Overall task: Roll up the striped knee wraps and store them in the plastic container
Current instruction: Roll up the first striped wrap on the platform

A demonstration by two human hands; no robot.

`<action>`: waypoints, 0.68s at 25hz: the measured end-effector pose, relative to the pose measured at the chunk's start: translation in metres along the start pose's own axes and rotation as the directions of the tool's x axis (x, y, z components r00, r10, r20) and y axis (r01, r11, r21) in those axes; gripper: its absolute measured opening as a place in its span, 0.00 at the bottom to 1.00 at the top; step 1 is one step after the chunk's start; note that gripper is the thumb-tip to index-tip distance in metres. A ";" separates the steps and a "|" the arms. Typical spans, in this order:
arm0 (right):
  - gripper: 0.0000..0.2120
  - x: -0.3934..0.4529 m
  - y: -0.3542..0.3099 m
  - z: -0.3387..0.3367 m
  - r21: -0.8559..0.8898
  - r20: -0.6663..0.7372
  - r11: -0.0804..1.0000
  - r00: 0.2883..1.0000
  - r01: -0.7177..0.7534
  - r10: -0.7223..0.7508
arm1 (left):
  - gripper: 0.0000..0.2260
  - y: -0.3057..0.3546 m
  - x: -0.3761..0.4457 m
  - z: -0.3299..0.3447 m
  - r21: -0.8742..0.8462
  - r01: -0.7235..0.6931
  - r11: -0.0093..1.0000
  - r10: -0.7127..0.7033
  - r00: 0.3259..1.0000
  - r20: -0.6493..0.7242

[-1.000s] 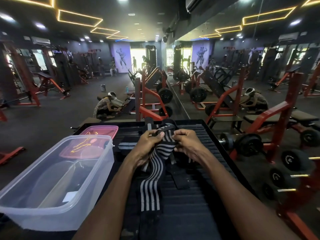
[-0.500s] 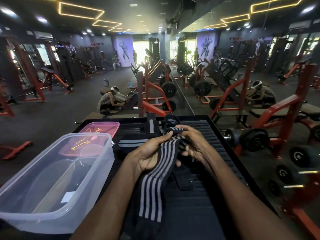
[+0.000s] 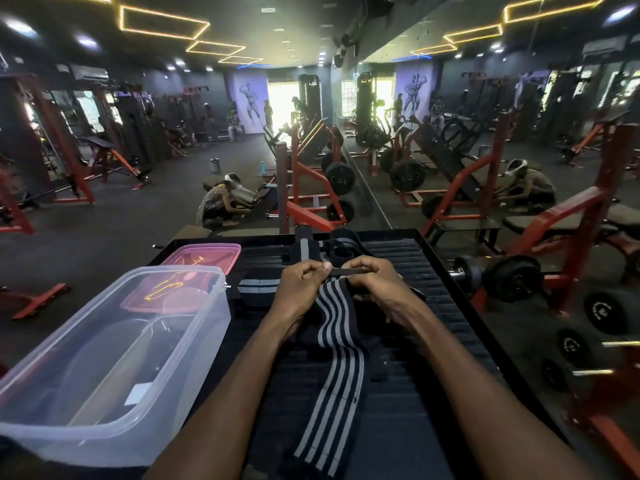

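Both hands' fingers (image 3: 313, 271) curled tight, pinching the striped knee wrap's (image 3: 334, 358) end.

striped knee wrap (image 3: 334, 368) unrolled, clear container (image 3: 114, 358) open

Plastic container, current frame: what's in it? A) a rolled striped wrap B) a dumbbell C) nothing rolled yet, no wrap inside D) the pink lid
C: the clear plastic container shows no wrap inside, while both hands, left hand and right hand, hold the far end of the striped knee wrap, which trails unrolled toward the camera; the pink lid lies behind the container.
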State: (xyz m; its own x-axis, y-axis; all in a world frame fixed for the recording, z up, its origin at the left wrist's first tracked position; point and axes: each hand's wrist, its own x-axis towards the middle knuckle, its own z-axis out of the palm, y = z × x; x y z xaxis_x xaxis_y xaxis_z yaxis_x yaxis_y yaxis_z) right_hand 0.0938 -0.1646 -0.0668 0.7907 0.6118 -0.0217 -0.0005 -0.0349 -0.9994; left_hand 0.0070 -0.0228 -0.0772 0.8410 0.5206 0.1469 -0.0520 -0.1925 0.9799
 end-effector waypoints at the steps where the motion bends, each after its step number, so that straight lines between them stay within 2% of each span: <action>1: 0.03 -0.001 -0.001 -0.002 0.000 0.035 0.999 0.998 0.043 -0.043 | 0.10 0.000 0.000 0.000 0.020 0.005 1.000 -0.005 1.000 0.003; 3: 0.02 -0.003 -0.002 -0.004 0.016 0.077 0.996 0.993 0.090 -0.091 | 0.12 0.002 0.001 -0.001 0.013 0.028 1.000 -0.028 0.999 0.027; 5: 0.04 -0.004 -0.002 -0.004 -0.070 0.041 0.989 0.991 0.133 -0.131 | 0.11 0.005 0.000 -0.003 -0.024 0.045 0.999 -0.044 0.997 0.062; 9: 0.03 -0.004 -0.003 -0.008 -0.118 0.019 0.971 0.979 0.206 -0.205 | 0.04 0.009 -0.003 -0.009 -0.051 0.007 0.999 0.001 0.988 0.156; 14: 0.06 -0.007 -0.005 -0.010 0.071 0.054 0.984 0.984 0.163 -0.167 | 0.04 0.008 0.000 -0.011 -0.011 -0.073 0.997 0.074 0.994 0.077; 17: 0.07 -0.007 -0.005 -0.010 0.052 0.047 0.985 0.985 0.165 -0.167 | 0.04 0.006 0.001 -0.012 -0.057 -0.082 0.995 0.086 0.994 0.062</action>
State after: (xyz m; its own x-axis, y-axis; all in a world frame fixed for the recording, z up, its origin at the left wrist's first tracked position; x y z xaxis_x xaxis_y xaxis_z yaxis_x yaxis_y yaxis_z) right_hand 0.0945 -0.1772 -0.0618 0.7503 0.6452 0.1442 0.0981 0.1071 -0.9894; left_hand 0.0008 -0.0138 -0.0696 0.8654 0.4492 0.2220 -0.1520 -0.1868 0.9706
